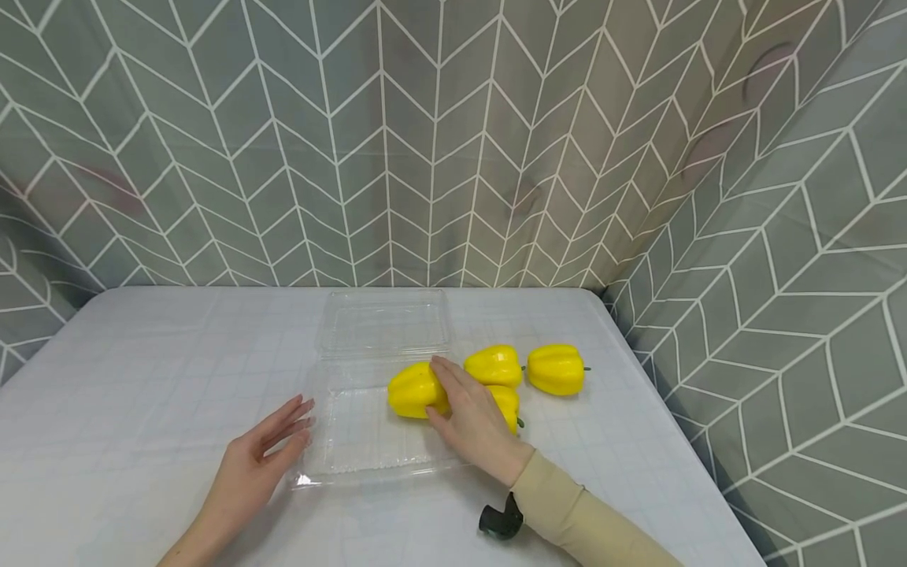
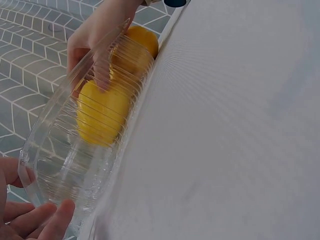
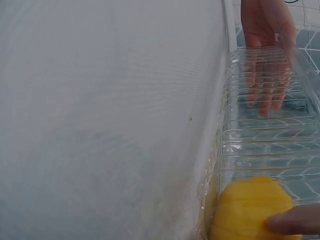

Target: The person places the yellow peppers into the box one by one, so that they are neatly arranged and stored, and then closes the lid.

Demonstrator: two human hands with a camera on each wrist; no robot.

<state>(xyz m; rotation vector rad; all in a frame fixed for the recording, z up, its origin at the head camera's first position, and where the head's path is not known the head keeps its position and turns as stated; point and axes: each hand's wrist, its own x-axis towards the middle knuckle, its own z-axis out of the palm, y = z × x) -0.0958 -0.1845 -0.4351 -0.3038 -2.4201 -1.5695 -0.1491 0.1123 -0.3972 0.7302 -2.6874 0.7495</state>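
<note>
Pepper, yellow, glossy and lobed, is sitting inside the clear plastic clamshell tray at its right side, w/ the right hand lying over it; fingers are curving round its top, thumb at the near side, so it's gripping the pepper. Nearest the camera, a beige sleeve is covering the right forearm, w/ a black strap piece at the wrist. Left hand is resting flat on the table, fingers straight and together, tips touching the tray's left edge; holding nothing. Tray is thin, see-through, ribbed along its walls, rectangular w/ rounded corners; its hinged lid is lying open flat behind it. Just right of the tray, three more yellow peppers are lying: one partly hidden under the right hand, one behind it, one furthest right, green stem pointing right. Table is wearing a pale cloth w/ a faint grid; beyond, a grey curtain w/ white chevron lines is hanging.
</note>
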